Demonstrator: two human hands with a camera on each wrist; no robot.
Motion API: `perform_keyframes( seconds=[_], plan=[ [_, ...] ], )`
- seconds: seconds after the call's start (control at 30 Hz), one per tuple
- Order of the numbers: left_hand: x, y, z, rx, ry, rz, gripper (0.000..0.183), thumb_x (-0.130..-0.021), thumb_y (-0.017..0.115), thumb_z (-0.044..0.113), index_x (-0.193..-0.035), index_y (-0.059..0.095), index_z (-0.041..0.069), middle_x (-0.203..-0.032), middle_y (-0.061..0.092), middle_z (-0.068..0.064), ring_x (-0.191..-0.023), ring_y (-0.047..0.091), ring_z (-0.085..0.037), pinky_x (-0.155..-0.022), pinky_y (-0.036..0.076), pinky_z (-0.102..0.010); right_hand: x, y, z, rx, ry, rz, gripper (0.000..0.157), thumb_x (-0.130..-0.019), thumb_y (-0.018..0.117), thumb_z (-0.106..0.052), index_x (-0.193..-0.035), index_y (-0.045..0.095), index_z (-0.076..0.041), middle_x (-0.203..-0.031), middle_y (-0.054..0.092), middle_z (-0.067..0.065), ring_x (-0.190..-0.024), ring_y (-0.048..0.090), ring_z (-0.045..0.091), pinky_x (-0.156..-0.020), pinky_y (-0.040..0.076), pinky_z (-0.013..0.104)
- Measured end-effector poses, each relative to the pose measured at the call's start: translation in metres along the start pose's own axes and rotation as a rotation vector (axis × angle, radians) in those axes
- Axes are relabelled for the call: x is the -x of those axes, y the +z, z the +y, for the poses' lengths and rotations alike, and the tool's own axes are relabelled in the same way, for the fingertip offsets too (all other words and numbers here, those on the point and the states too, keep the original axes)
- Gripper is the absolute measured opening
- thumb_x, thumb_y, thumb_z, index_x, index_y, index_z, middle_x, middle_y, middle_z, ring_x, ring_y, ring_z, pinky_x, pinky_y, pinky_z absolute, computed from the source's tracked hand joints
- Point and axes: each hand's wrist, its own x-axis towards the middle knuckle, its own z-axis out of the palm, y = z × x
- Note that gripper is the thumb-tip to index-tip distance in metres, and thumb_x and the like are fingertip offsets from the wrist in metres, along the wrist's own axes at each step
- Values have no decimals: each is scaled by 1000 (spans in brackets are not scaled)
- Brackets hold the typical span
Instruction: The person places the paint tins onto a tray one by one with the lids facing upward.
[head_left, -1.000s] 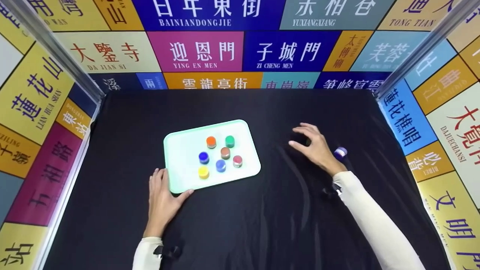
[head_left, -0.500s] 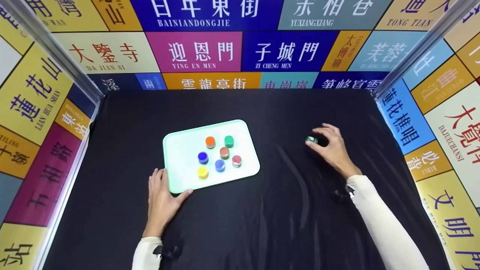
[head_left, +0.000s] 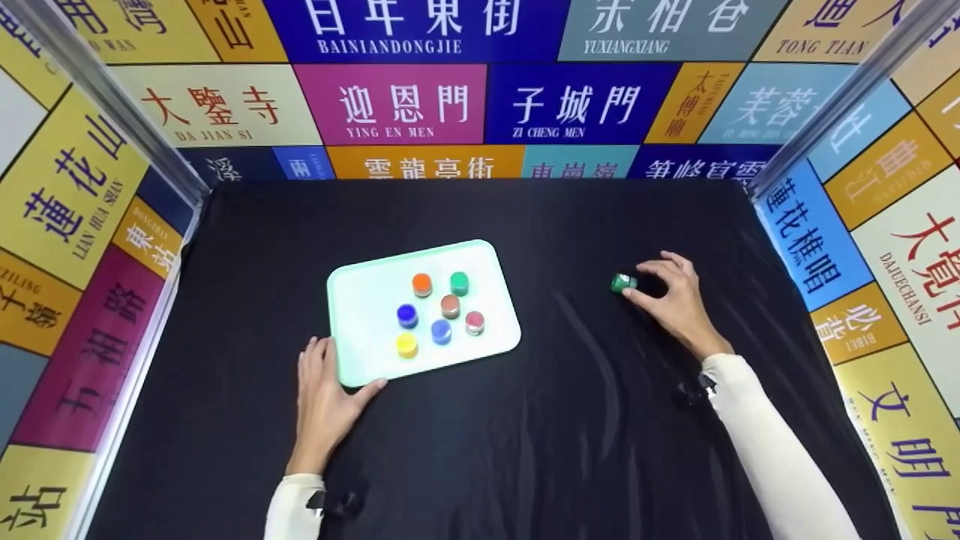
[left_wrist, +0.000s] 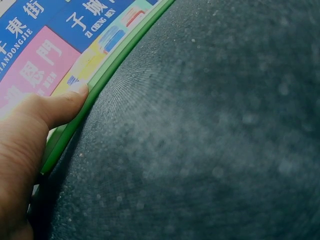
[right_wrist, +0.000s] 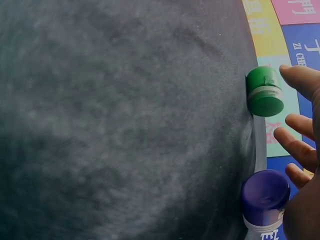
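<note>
My left hand (head_left: 326,401) holds the near left corner of a pale green tray (head_left: 356,300), with its thumb along the front edge and its fingers by the left side. In the left wrist view the thumb (left_wrist: 67,106) lies over the green rim. Several small paint jars stand on the tray, among them an orange one (head_left: 422,284) and a yellow one (head_left: 406,346). Right of the tray, a green paint jar (head_left: 622,283) sits on the black cloth. Beside it is my right hand (head_left: 676,304), fingers spread and nothing in them; the right wrist view shows a gap between thumb and jar.
A purple-lidded jar (right_wrist: 266,197) appears below the fingers in the right wrist view; the head view hides it. Black cloth (head_left: 480,450) covers the table. Printed panels (head_left: 390,103) and metal corner posts (head_left: 832,97) enclose the back and sides.
My right hand has moved to the right and drawn back from the green jar, which now shows. The purple jar has become hidden in the head view. My left hand and the tray stay put.
</note>
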Motion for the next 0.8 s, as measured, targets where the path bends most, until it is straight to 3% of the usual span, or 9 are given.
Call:
perform_keyframes(
  seconds=[0.43, 0.8],
  plan=[
    [0, -1, -2, -5, -3, -4, 112, -81, 99, 43, -161, 42, -10, -161, 43, -32, -162, 24, -51, -138, 9, -61, 1, 7, 3, 120, -73, -25, 48, -77, 101, -17, -116, 81, 2, -125, 76, 21, -145, 47, 51, -125, 17, 75],
    [0, -2, 0, -2, -28, -18, 113, -83, 98, 44, -164, 40, -9, -163, 41, -31, -164, 21, -51, -138, 9, -61, -2, 11, 2, 180, -74, -58, 47, -79, 99, -19, -120, 82, -2, -129, 75, 19, -146, 47, 49, -126, 17, 73]
  ],
)
